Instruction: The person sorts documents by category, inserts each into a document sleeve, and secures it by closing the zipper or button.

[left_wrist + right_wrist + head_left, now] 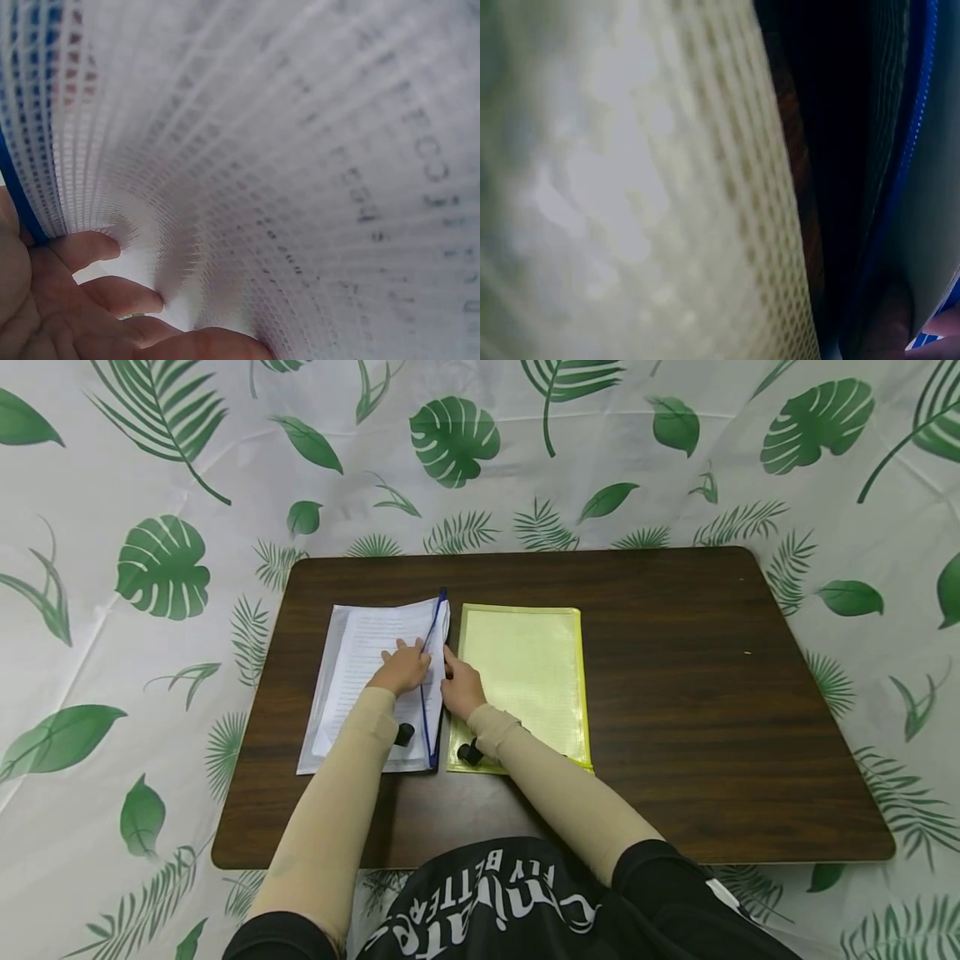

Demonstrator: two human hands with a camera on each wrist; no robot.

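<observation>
A see-through mesh zipper pouch [318,727] with a blue zipper edge lies on the left half of the table. White printed paper [360,672] shows inside it. My left hand [401,668] rests on top of the pouch with fingers spread, and in the left wrist view its fingertips press into the mesh [247,150]. At the pouch's right side, my right hand [462,687] pinches the blue-edged opening. In the right wrist view a finger [889,322] touches the inner side beside the blue zipper [919,112]; the rest of that hand is hidden.
A yellow mesh pouch [521,685] lies flat just right of the blue-edged one, partly under my right wrist. Both are on a dark brown wooden table [697,710]. A leaf-patterned white cloth [480,468] surrounds the table.
</observation>
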